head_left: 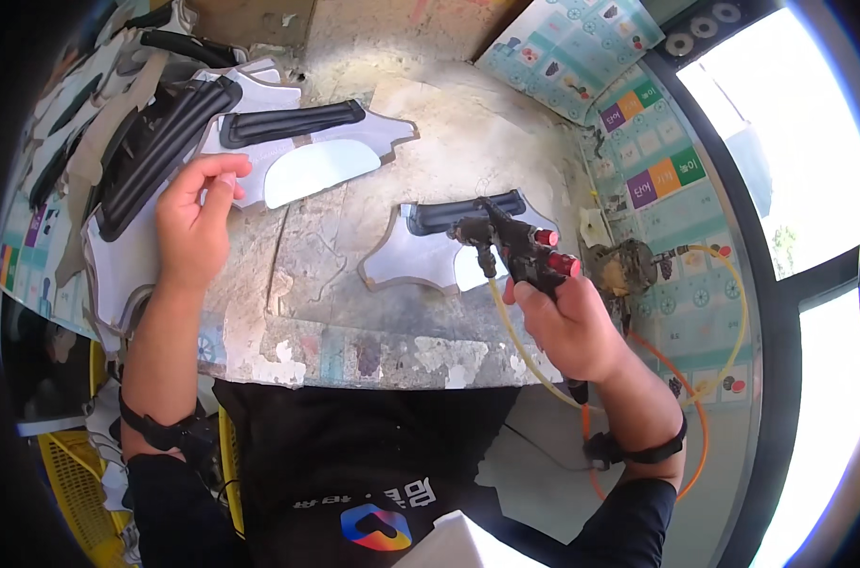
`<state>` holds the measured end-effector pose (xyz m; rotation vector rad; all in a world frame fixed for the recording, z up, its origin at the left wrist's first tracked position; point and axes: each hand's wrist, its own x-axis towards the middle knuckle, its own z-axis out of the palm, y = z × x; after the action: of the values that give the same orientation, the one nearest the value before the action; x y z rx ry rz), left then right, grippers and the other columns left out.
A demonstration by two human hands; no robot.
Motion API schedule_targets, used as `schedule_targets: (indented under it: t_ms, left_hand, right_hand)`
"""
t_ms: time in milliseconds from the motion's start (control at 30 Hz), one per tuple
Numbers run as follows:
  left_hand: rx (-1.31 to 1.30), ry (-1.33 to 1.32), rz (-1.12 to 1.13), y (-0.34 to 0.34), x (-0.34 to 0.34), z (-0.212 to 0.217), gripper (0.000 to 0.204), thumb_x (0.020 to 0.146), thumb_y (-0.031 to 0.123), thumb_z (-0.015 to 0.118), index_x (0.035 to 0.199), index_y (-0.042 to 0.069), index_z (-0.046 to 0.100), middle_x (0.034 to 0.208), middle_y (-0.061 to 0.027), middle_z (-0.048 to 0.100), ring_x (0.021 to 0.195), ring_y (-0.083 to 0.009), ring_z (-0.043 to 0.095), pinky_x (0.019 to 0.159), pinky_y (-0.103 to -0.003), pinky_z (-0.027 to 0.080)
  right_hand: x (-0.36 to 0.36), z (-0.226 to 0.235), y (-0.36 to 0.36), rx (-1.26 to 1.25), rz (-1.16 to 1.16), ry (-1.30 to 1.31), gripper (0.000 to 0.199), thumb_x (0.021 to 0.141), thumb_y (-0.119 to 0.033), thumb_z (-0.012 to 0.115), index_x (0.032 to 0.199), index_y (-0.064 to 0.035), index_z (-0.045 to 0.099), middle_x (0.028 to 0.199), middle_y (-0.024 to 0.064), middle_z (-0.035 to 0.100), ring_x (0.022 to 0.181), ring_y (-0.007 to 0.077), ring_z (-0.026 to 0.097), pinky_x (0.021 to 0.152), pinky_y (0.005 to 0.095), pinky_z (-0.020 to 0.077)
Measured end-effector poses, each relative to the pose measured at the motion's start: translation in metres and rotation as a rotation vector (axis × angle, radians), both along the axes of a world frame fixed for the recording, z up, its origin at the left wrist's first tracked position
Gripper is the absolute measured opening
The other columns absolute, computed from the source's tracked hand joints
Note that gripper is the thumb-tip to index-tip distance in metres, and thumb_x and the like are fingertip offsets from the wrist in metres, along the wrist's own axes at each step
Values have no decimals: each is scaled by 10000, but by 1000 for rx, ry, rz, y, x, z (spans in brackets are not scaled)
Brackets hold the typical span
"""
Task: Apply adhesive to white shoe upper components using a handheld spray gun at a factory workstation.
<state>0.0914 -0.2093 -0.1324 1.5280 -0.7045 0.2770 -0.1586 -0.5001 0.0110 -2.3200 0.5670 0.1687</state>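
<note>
My right hand is wrapped round a black spray gun with red knobs, fed by a yellowish hose. Beneath its nozzle lies a grey cut piece with a black padded strip along its far edge and a white patch, partly hidden by the gun. My left hand is raised over the left of the worktable, thumb and forefinger drawn together, with nothing visible between them. Beside its fingertips lies another grey piece with a black padded strip and a white half-moon patch.
Similar grey pieces with black padding are heaped along the left side of the stained worktable. At right stand a round crusted fitting with hoses and an orange hose. Yellow baskets sit below left; a window is at right.
</note>
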Motion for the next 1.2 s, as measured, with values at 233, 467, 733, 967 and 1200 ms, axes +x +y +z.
schedule_targets:
  t_ms: [233, 467, 733, 967, 1200]
  left_hand:
    - [-229, 142, 51, 1, 12, -3, 210, 1013, 91, 585, 1156, -34, 674, 997, -82, 698, 787, -83, 566, 768, -237, 484]
    - [-234, 186, 75, 4, 18, -4, 222, 1013, 127, 599, 1151, -27, 680, 963, -71, 691, 769, -80, 551, 743, -235, 473]
    - [-235, 197, 76, 3, 19, -7, 220, 1013, 128, 595, 1142, -27, 682, 948, -71, 682, 770, -81, 543, 748, -236, 468]
    - [-230, 205, 89, 3, 19, -7, 217, 1012, 126, 595, 1139, -25, 683, 940, -73, 681, 766, -82, 543, 746, -233, 467]
    - [-206, 214, 98, 1, 19, -9, 212, 1011, 125, 596, 1128, -26, 686, 936, -58, 681, 760, -80, 539, 737, -230, 464]
  right_hand:
    - [-10, 1, 8, -9, 135, -40, 251, 983, -243, 595, 964, 6, 622, 714, 151, 570, 658, 227, 494, 663, 405, 465]
    - [-12, 6, 14, 35, 149, 122, 264, 1003, -241, 584, 1018, 17, 638, 689, 121, 550, 660, 174, 494, 643, 385, 452]
    - [-17, -1, 21, 217, -73, 179, 276, 1009, -242, 586, 960, 26, 632, 718, 57, 554, 683, 159, 483, 654, 361, 450]
    - [-15, -5, 26, 212, -81, 55, 215, 1034, -148, 478, 1012, 13, 618, 596, -23, 494, 510, 54, 441, 497, 242, 356]
    - [-28, 4, 39, 433, 45, 189, 263, 1032, -228, 544, 1114, -26, 691, 676, 2, 548, 620, 103, 510, 582, 311, 430]
